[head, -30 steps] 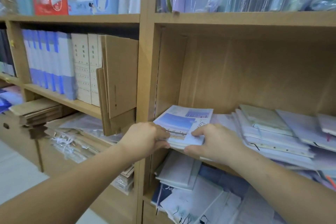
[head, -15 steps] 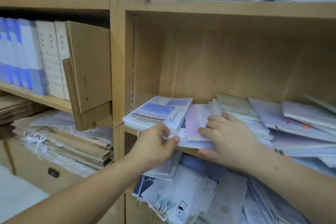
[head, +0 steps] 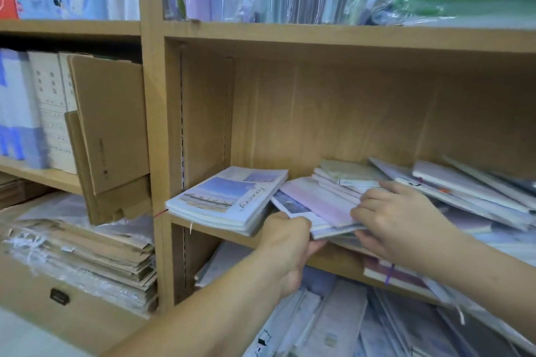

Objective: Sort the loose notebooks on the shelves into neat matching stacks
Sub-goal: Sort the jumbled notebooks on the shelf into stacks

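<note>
Shelf edge (head: pixel 214 235), overhanging notebook stack (head: pixel 229 200) (room behind)

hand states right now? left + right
Left hand: grips the front edge of the pink-topped notebook pile.
Right hand: pinches the same pile, fingers above, thumb below.

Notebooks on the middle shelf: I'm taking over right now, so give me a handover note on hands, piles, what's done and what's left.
Left hand: grips the front edge of the pink-topped bundle.
Right hand: pinches the same bundle from its right side.
Done: one neat sky-cover stack at the left end of the shelf, apart from both hands.
Left: the bundle in hand, the slanted pile to its right, and the jumbled heap on the level below, all unsorted.
</note>
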The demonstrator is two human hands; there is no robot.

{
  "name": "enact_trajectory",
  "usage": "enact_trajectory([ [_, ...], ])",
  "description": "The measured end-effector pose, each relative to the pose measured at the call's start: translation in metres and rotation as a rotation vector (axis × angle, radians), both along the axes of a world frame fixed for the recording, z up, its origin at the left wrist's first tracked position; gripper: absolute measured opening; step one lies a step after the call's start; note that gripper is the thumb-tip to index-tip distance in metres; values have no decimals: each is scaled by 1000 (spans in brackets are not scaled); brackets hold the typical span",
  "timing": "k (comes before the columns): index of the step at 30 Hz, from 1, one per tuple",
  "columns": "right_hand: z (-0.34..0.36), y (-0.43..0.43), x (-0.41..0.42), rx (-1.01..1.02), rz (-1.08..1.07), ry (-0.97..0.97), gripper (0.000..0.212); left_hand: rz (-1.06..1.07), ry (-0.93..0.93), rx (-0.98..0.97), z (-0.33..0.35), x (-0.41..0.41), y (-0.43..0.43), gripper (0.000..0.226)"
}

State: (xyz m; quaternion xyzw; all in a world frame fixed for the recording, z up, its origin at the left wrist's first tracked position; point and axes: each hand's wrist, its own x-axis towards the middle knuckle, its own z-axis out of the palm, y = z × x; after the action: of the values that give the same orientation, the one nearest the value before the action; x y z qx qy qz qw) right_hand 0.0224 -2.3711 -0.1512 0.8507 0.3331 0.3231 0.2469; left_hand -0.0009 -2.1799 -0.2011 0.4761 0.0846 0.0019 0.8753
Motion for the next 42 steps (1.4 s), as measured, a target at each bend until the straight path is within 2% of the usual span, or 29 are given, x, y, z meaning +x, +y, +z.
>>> enact_trajectory([
  [3, -1, 4, -7, 2, -55, 5, 29, -40, 22, -33, 1, 10, -5, 32],
  [8, 3, 14, -23, 157, -122, 116, 43, -56, 9, 172, 14, 21, -8, 38],
  [10, 9, 19, -26, 221, -104, 131, 41, -65, -39, 264, 26, 24, -11, 35],
  [17, 27, 0, -23, 471, -117, 353, 56, -58, -283, 575, 42, 35, -18, 19],
  [20, 26, -4, -25, 511, -117, 403, 55, -74, -305, 576, 41, 40, -14, 20],
  [22, 20, 1, -28, 510, -130, 434, 46, -83, -243, 537, 39, 36, -10, 18],
  [24, 14, 11, -30, 451, -166, 386, 44, -78, -182, 484, 40, 30, -6, 15],
  [27, 15, 25, -32, 395, -218, 264, 43, 4, -147, 440, 53, 21, 10, 14],
  [30, 20, 27, -28, 423, -307, 365, 40, 106, -173, 463, 72, 7, 45, 12],
  [32, 19, 33, -28, 410, -410, 472, 47, 149, -177, 512, 78, -12, 74, 9],
  [35, 13, 52, -37, 407, -480, 527, 64, 136, -183, 544, 72, -49, 112, 16],
  [37, 11, 66, -41, 522, -421, 531, 61, 110, -242, 530, 64, -75, 129, 24],
  [39, 7, 79, -42, 797, -258, 597, 52, 82, -329, 490, 58, -94, 141, 32],
  [42, 4, 100, -40, 1415, -34, 1016, 32, 75, -418, 508, 54, -108, 151, 41],
])
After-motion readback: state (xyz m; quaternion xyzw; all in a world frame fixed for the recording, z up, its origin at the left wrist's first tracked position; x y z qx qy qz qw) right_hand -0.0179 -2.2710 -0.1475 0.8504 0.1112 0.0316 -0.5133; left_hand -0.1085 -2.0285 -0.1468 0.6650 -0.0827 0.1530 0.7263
